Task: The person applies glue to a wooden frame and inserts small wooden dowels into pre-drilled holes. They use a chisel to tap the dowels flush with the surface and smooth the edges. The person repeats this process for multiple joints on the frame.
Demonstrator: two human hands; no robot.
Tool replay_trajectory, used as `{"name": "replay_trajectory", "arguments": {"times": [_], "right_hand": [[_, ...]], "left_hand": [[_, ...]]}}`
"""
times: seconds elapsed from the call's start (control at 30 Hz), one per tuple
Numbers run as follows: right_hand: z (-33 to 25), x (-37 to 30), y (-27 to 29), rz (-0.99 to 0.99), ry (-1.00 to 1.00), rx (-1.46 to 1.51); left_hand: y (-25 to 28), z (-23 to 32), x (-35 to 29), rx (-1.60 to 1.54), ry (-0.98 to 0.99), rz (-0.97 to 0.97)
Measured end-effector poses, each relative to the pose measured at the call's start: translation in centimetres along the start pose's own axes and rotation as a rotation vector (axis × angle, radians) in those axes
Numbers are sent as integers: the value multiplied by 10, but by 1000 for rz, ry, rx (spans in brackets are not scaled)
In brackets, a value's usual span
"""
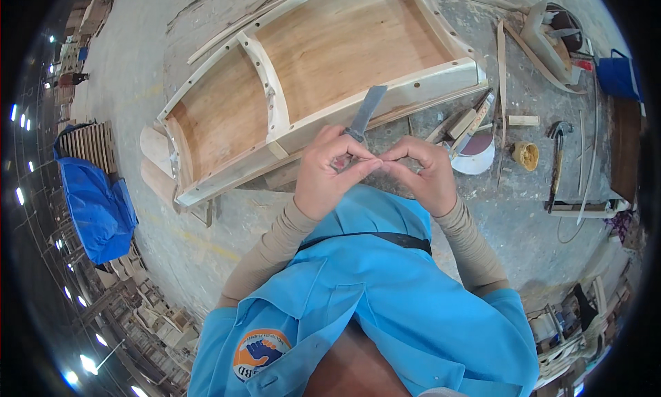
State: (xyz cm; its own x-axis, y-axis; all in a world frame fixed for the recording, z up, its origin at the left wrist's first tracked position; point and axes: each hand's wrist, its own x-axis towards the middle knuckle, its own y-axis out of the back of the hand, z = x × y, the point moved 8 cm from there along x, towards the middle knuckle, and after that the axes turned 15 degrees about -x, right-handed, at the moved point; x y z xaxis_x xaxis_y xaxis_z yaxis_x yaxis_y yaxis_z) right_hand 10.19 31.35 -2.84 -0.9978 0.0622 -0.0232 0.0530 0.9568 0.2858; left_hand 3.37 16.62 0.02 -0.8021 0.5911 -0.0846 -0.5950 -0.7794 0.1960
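My left hand (325, 171) is closed around a putty knife (369, 110), whose flat grey blade points up and away; the fingers hide its handle. The thumb and forefinger of my right hand (425, 174) are pinched together, meeting the left fingertips in front of my waist. Anything between those fingertips is too small to make out. Just beyond my hands lies a curved wooden frame (274, 101) with a thin plywood panel (344, 49) inside it and a cross rib. Dark round spots dot its pale rim. The blade tip overlaps the frame's near edge in view.
Right of my hands lie a round sanding disc (475, 156), wood blocks (461, 123), an open tub of yellowish paste (525, 156) and a hammer (558, 159). A blue bucket (617, 77) stands far right. Blue sheeting (96, 207) covers stacked wood at left.
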Motion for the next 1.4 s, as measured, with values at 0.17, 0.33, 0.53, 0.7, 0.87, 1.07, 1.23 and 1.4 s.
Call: {"name": "replay_trajectory", "arguments": {"times": [0.17, 0.33, 0.53, 0.7, 0.87, 1.07, 1.23, 1.4], "right_hand": [[4, 8, 29, 157, 23, -281], [15, 17, 70, 323, 46, -546], [11, 31, 76, 275, 183, -696], [5, 38, 73, 265, 270, -747], [5, 43, 70, 233, 292, -809], [4, 44, 68, 243, 277, -817], [4, 45, 68, 245, 270, -794], [3, 45, 62, 219, 288, -832]], "left_hand": [[8, 2, 0, -7, 54, 61], [37, 1, 2, 155, -44, 185], [60, -9, 6, 378, -167, 301], [53, -18, 8, 485, -316, 280], [51, -18, 10, 513, -337, 292], [51, -18, 9, 509, -360, 313], [50, -15, 9, 537, -362, 320], [50, -18, 9, 534, -381, 321]]}}
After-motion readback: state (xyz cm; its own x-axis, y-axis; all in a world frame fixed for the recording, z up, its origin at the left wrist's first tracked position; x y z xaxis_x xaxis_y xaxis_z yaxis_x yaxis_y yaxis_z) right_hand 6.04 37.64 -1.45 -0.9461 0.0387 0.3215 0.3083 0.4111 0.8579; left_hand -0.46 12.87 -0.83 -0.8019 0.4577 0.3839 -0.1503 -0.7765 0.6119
